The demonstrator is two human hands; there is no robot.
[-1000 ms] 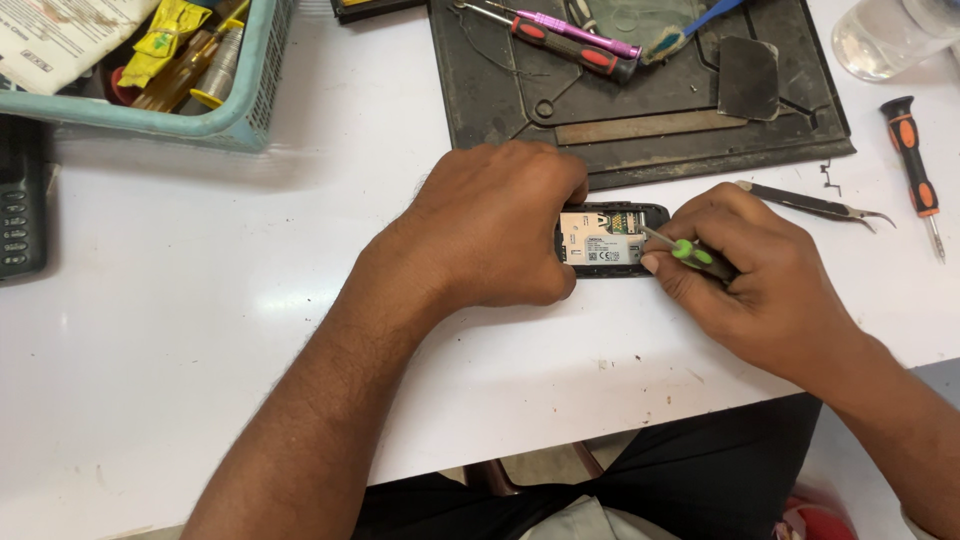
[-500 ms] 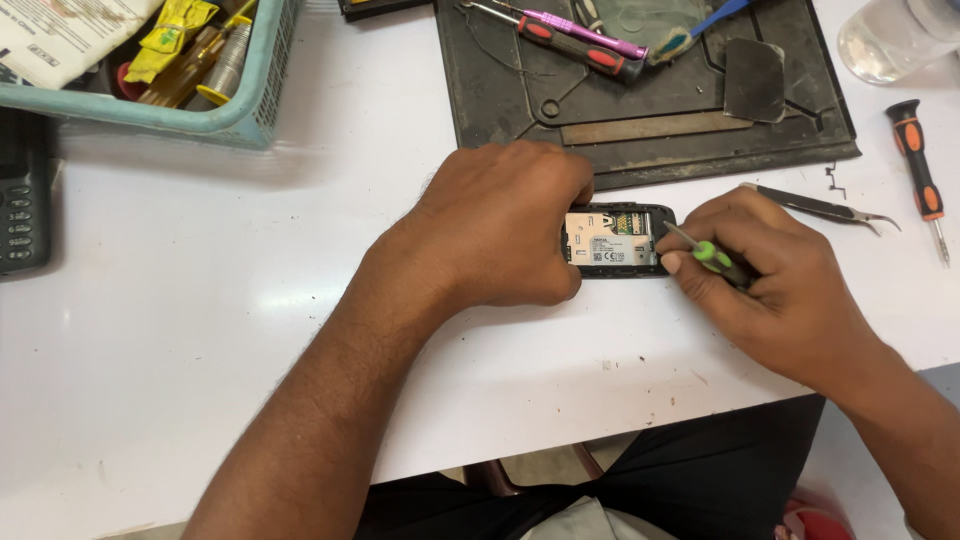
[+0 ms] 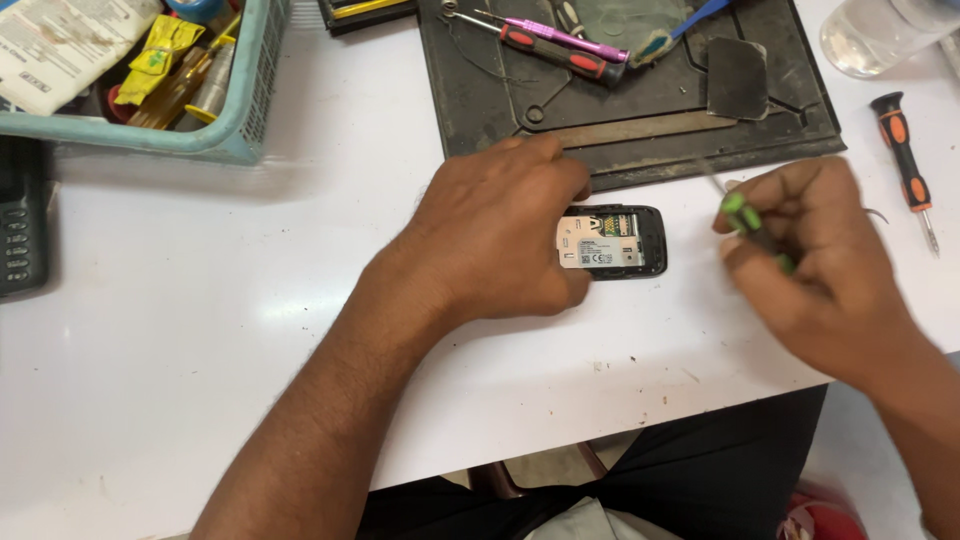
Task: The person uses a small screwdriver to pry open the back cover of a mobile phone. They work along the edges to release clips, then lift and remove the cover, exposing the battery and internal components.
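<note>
Both forearms are bare from elbow to wrist, with no sleeve reaching into view. The left hand [image 3: 500, 235] wears no glove, ring, watch or band, and its nails are cut short. The right hand [image 3: 815, 255] is likewise ungloved, with nothing on the fingers or wrist. Below the table edge, dark trousers [image 3: 690, 480] cover the lap, with a pale grey patch of cloth [image 3: 585, 522] at the bottom edge.

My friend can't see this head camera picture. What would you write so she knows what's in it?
A left hand presses down a small black phone with its back cover off on a white table, while the right hand holds a green-handled screwdriver just beside it. More tools lie on a dark work mat behind.
</note>
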